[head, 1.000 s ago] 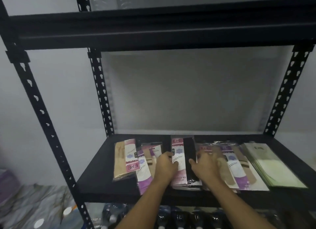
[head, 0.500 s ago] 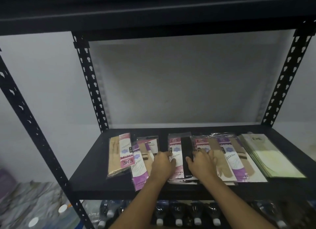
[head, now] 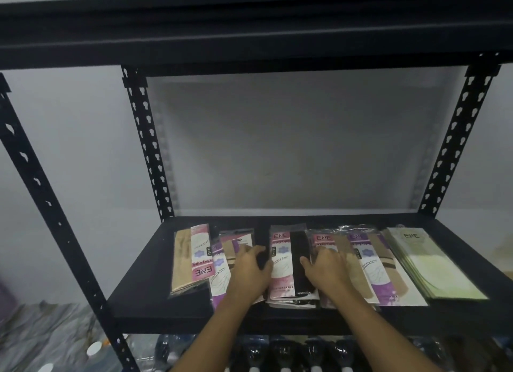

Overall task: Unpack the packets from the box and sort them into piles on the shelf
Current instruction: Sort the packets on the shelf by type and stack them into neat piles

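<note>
Black metal shelf (head: 144, 296), bearing flat packets in a row; landmark, the pink-and-black pile (head: 288, 263) at centre; left of it a purple pile (head: 222, 271), then a beige pile (head: 188, 260); right of it pink and purple packets (head: 369, 266), then a pale green pile (head: 433, 263).

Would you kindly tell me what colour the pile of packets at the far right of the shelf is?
Pale green pile of packets, seen in the head view.

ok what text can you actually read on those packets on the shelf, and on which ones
"ENE": black packet, top of its pink label.
"ENE": beige packet, top.
"ENE": pale green pile, top.
"ENE", upside down: far-left beige packet.
Purple packet: brand smeared.
Smaller print everywhere: too blurred.
</note>
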`<state>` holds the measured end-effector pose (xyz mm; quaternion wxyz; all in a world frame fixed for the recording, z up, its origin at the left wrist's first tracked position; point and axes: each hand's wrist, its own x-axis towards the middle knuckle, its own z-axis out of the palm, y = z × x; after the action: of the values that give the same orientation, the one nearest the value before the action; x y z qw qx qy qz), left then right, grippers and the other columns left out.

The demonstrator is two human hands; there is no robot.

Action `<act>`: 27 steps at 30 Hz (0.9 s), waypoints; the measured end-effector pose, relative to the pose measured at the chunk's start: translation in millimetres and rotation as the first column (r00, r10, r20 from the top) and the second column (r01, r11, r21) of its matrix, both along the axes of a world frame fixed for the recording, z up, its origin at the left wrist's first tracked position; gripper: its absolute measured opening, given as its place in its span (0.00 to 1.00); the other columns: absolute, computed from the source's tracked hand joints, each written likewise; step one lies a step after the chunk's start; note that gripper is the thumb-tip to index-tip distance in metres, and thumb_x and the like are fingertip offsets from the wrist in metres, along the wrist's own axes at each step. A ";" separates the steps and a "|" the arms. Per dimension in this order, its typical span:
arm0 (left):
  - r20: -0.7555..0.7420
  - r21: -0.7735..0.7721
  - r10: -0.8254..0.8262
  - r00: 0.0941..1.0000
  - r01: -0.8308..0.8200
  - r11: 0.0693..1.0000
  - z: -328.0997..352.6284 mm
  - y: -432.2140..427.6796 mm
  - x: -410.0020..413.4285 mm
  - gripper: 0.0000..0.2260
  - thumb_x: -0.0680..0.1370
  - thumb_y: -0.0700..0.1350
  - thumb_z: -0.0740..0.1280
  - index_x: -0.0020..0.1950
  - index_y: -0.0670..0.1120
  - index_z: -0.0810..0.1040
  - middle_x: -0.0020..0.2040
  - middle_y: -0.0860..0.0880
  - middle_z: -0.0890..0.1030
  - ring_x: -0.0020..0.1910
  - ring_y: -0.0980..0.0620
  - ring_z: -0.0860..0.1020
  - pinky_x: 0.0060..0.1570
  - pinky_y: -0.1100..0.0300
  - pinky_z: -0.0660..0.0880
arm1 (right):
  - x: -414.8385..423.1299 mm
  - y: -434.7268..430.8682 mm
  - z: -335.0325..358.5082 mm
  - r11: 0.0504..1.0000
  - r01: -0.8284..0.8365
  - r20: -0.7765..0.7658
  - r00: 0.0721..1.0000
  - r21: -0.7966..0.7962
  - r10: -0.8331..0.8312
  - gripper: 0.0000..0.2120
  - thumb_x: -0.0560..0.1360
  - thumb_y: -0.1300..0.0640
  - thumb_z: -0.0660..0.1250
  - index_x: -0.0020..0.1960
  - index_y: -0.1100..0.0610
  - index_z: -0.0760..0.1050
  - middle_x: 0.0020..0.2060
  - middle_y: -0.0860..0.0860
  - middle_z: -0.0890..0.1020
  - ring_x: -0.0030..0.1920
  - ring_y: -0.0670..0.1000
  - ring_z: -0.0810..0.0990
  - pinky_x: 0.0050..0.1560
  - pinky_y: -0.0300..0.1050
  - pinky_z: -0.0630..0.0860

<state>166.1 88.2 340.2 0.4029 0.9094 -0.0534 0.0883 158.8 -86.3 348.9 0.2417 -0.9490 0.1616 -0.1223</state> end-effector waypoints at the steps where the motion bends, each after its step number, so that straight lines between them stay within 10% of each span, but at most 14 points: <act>1: 0.023 0.020 0.015 1.000 -0.015 1.000 0.2 8.2 -1.1 0.20 0.77 0.51 0.68 0.68 0.51 0.73 0.70 0.50 0.69 0.65 0.49 0.74 0.64 0.54 0.73 | -1.0 -0.4 1.7 0.999 0.004 0.022 1.000 0.033 -0.004 0.17 0.75 0.43 0.65 0.50 0.56 0.78 0.49 0.53 0.81 0.58 0.55 0.73 0.58 0.52 0.71; 17: -0.129 0.319 0.571 0.811 -0.511 0.798 -22.9 133.8 19.4 0.41 0.71 0.67 0.66 0.73 0.42 0.60 0.70 0.41 0.69 0.69 0.41 0.67 0.66 0.43 0.64 | -4.3 63.2 25.3 0.970 -0.200 0.312 0.938 0.140 0.148 0.09 0.75 0.48 0.64 0.49 0.52 0.79 0.44 0.47 0.82 0.55 0.51 0.70 0.55 0.51 0.72; 27: -0.419 -0.167 0.437 0.796 -0.540 0.825 -5.5 158.3 20.3 0.33 0.63 0.45 0.82 0.61 0.38 0.71 0.60 0.39 0.76 0.55 0.40 0.78 0.54 0.45 0.79 | -5.9 98.3 20.2 0.932 -0.313 0.364 0.902 0.181 0.232 0.03 0.74 0.52 0.68 0.43 0.50 0.78 0.34 0.40 0.75 0.49 0.46 0.68 0.53 0.48 0.68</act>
<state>186.4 246.5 334.6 0.4921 0.8260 0.2737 0.0274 152.8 12.0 369.1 0.3911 -0.8918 -0.0043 -0.2273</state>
